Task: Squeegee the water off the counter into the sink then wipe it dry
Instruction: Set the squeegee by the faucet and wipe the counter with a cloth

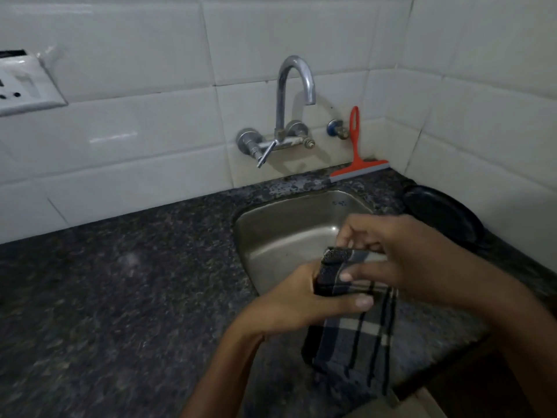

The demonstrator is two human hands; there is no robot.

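A dark checked cloth (352,336) hangs folded over the front of the steel sink (280,230). My left hand (301,300) grips its upper part from the left, thumb across the fabric. My right hand (401,251) pinches the cloth's top edge from the right. An orange squeegee (355,158) leans upright against the tiled wall behind the sink, its blade on the dark granite counter (120,291). Neither hand touches the squeegee.
A chrome wall tap (289,116) arches over the sink. A black round plate or lid (443,215) lies on the counter to the right of the sink. A white switch socket (21,82) is on the left wall. The counter's front edge runs at the lower right.
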